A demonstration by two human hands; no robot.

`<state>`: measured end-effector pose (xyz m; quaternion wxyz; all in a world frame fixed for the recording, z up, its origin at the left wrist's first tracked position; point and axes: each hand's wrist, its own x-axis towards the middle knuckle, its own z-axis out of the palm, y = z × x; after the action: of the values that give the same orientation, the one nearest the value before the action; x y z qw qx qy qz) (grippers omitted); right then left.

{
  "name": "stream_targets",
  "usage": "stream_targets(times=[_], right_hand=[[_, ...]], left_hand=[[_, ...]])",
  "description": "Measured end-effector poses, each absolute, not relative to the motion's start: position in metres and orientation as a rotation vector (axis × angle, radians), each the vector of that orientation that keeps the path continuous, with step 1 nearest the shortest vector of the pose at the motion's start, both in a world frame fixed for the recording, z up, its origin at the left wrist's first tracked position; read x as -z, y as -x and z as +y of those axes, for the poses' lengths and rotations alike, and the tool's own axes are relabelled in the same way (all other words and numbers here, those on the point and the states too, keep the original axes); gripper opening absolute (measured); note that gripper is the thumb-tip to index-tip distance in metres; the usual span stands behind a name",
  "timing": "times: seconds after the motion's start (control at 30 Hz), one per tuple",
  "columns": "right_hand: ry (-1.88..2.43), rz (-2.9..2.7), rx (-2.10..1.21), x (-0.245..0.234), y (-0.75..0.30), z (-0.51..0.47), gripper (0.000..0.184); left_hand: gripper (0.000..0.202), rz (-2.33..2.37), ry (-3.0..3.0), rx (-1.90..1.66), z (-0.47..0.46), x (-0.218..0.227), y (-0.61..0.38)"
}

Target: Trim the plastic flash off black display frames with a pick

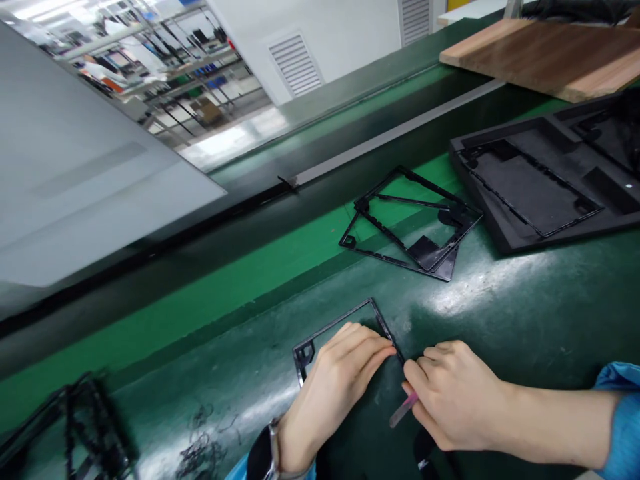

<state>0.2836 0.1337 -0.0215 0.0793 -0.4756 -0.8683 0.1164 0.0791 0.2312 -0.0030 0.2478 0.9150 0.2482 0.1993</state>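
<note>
My left hand, with a watch at its wrist, is closed on the right side of a thin black rectangular plastic frame. The hand covers part of that frame, which is held low over the green table. Close beside it, my right hand is wrapped round a slim tool with a pink and clear handle. The handle's end sticks out below the fingers. Its working tip is hidden by the hand, near the frame's right edge.
Two more black frames lie crossed behind my hands. A black foam tray at right holds further frames. Dark shavings and a blurred pile of frames lie at left. A wooden board is at the back right.
</note>
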Motion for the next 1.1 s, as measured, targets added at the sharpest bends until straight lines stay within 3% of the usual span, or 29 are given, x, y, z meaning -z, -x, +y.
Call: stream_targets(times=[0.37,0.87,1.1], right_hand=[[1.397,-2.544,-0.271,0.025,-0.284,0.133,0.005],[1.411,-2.457,-0.179,0.028,-0.281,0.132,0.009],[1.412,-2.428,-0.178,0.029,-0.282,0.131,0.01]], left_hand=[[0.005,0.912,-2.387,-0.433,0.239,0.005,-0.074],[0.015,0.928,-2.414,-0.303,0.226,0.006,-0.082],[0.013,1.008,-2.248,-0.464,0.239,-0.003,-0.072]])
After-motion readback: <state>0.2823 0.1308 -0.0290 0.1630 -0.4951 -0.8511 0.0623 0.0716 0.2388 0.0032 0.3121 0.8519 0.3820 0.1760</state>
